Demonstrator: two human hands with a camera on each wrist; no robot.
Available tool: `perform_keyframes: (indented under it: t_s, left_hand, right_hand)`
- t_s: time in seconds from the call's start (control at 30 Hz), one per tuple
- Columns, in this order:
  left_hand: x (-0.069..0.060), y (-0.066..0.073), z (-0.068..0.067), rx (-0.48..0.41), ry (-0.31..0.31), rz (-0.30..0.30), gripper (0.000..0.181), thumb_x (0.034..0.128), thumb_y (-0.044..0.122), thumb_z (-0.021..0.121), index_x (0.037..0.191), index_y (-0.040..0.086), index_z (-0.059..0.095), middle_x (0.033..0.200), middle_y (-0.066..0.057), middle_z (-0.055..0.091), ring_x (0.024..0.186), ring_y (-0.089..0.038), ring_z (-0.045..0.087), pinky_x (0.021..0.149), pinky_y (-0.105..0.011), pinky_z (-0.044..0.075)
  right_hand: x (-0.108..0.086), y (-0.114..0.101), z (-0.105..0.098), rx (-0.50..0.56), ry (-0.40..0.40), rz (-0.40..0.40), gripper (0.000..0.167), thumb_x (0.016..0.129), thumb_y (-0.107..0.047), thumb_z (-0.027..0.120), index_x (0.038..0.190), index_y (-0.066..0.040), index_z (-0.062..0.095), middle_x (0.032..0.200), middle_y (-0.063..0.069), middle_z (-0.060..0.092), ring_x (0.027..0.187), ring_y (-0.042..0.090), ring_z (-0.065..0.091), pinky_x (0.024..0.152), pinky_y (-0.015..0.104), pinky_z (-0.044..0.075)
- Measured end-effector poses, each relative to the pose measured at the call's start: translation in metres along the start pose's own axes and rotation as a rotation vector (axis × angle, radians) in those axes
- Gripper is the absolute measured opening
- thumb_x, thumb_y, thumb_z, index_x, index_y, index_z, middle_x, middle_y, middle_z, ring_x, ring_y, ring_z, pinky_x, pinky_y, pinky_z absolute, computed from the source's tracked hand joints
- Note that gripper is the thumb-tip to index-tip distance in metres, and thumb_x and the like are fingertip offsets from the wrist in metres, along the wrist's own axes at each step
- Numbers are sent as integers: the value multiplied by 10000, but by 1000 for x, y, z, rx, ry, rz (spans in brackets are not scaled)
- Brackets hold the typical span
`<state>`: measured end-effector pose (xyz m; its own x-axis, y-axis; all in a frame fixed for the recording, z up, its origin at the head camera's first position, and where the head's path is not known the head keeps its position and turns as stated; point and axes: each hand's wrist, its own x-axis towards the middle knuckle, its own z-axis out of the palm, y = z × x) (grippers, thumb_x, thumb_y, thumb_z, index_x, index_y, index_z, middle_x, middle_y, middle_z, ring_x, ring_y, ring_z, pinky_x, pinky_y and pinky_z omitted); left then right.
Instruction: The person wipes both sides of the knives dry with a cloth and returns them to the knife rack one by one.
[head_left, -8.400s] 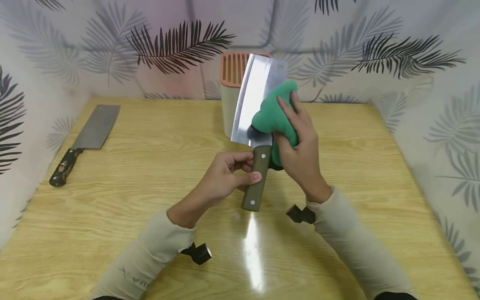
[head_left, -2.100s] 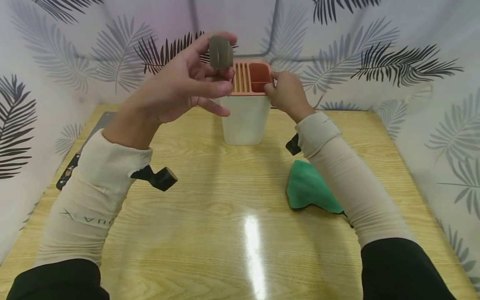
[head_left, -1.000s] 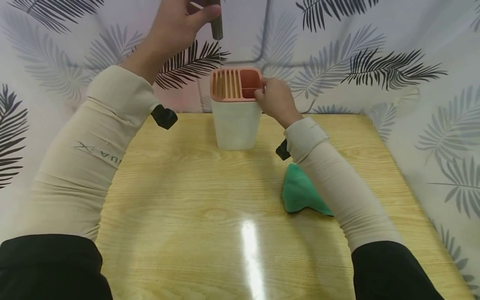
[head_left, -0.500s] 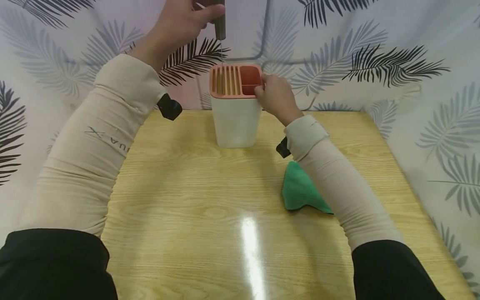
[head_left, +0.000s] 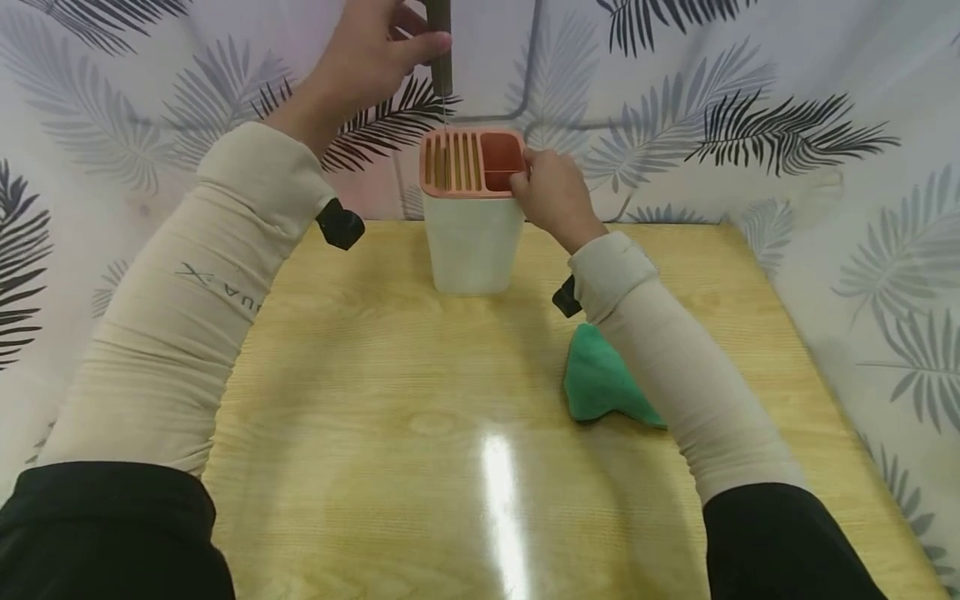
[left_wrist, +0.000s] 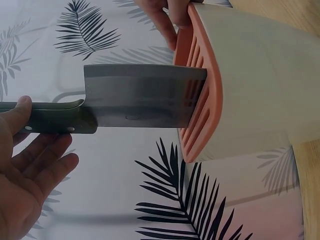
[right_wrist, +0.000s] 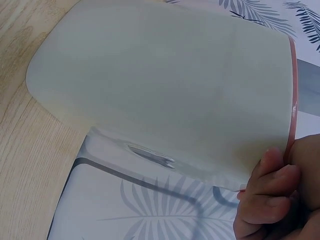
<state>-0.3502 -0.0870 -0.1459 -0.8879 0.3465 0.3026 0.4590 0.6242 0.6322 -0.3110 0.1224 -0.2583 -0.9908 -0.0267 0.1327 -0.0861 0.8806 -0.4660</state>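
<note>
My left hand (head_left: 363, 62) pinches the green handle of a cleaver (left_wrist: 142, 95) between thumb and fingers, above the knife holder (head_left: 472, 246). In the left wrist view, the blade's far edge meets a slot in the holder's orange slotted lid (left_wrist: 202, 95); most of the blade is outside. The holder is cream-white and upright, with slots on the left of its lid and two open compartments on the right. My right hand (head_left: 555, 196) grips the right rim of the holder, fingers curled over it, also visible in the right wrist view.
A green cloth (head_left: 607, 379) lies on the wooden table (head_left: 390, 500), partly under my right forearm. Behind the holder hangs a leaf-patterned curtain (head_left: 660, 75), which also lines both sides.
The right hand has put down the green cloth that rubbed the cleaver and taken the holder's rim. The left hand has brought the cleaver over the lid and, lately, slightly lower.
</note>
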Motion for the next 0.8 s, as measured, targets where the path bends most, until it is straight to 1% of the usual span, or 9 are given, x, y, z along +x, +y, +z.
perform_keyframes:
  t_s: [0.03, 0.1, 0.17, 0.27, 0.33, 0.4, 0.5, 0.6, 0.8]
  left_hand:
    - [1, -1, 1, 11, -1, 6, 475, 1039, 289, 513, 1497, 333, 395, 1465, 16, 498, 1159, -95, 562, 1067, -189, 483]
    - [1, -3, 3, 14, -9, 13, 489, 1037, 291, 519, 1508, 322, 389, 1459, 3, 503, 1167, -103, 567, 1054, -192, 495]
    - [2, -6, 5, 6, -27, -3, 481, 1038, 308, 518, 1505, 294, 400, 1444, -24, 522, 1180, -118, 569, 1049, -213, 507]
    - [1, -10, 7, -8, -56, -32, 477, 1040, 327, 512, 1498, 241, 410, 1412, -74, 550, 1179, -147, 582, 1035, -263, 534]
    - [1, -13, 7, -14, -71, -44, 472, 1042, 338, 505, 1492, 227, 412, 1398, -92, 564, 1173, -161, 589, 1025, -285, 545]
    - [0, -14, 8, -13, -76, -40, 479, 1042, 340, 507, 1496, 228, 406, 1395, -91, 569, 1159, -161, 596, 1012, -285, 550]
    - [-1, -15, 10, -10, -78, -33, 477, 1040, 348, 509, 1492, 232, 412, 1380, -83, 584, 1128, -150, 598, 987, -280, 552]
    - [0, -15, 12, -14, -82, -30, 471, 1037, 344, 517, 1484, 229, 422, 1376, -76, 588, 1128, -145, 600, 991, -277, 551]
    - [0, -18, 13, -11, -97, -32, 464, 1035, 336, 525, 1471, 206, 436, 1386, -86, 579, 1162, -166, 610, 1014, -283, 550]
  right_hand:
    - [0, 0, 0, -2, 0, 0, 178, 981, -125, 405, 817, -111, 472, 580, 16, 404, 467, 120, 345, 464, 234, 280]
    - [1, 0, 0, -3, -3, 3, 165, 983, -129, 407, 928, -90, 557, 563, 11, 407, 457, 120, 351, 456, 233, 285]
    - [1, 1, 0, 0, -2, 3, 196, 985, -134, 407, 1001, -64, 590, 556, 5, 400, 455, 118, 353, 454, 232, 286]
    - [1, 1, 1, 11, 1, -2, 208, 988, -142, 413, 1030, -67, 603, 558, 4, 404, 457, 121, 366, 449, 234, 294]
    - [1, 2, 3, 16, 7, -11, 176, 986, -141, 414, 940, -74, 570, 579, 7, 407, 473, 124, 371, 457, 235, 297]
    - [0, 2, 4, 14, 16, -21, 157, 981, -133, 416, 878, -91, 528, 586, 8, 398, 480, 126, 364, 462, 237, 294]
    - [0, 2, 5, -3, 26, -29, 188, 977, -122, 415, 793, -113, 455, 574, 5, 371, 480, 126, 352, 466, 239, 285]
    - [0, 2, 4, -21, 32, -21, 219, 980, -125, 418, 762, -125, 428, 568, 3, 380, 482, 128, 362, 469, 240, 292]
    - [-1, -2, 5, -33, 39, -12, 201, 985, -130, 417, 793, -109, 469, 582, 18, 399, 491, 139, 357, 470, 251, 304]
